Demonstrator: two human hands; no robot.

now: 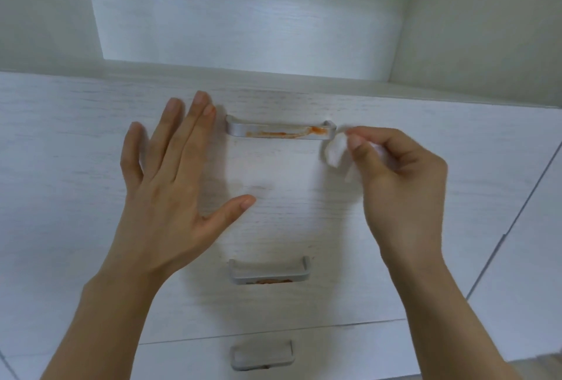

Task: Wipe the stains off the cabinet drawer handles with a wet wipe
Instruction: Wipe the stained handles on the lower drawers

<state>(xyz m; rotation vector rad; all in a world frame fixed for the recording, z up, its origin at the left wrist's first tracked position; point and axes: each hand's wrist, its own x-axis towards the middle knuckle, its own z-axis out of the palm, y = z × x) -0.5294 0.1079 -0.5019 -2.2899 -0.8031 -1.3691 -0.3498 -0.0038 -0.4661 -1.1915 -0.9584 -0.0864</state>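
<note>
The top drawer handle (279, 129) is a silver bar smeared with orange-red stains along its front. Below it, the middle handle (269, 271) shows a reddish stain on its lower edge, and the bottom handle (262, 354) sits lower still. My right hand (398, 179) pinches a crumpled white wet wipe (334, 151) just right of the top handle's right end. My left hand (170, 185) lies flat with fingers straight against the top drawer front, left of that handle.
The white wood-grain drawer fronts (76, 124) fill the view. Above them opens a recessed shelf niche (249, 15). A cabinet door panel (529, 258) runs down the right side.
</note>
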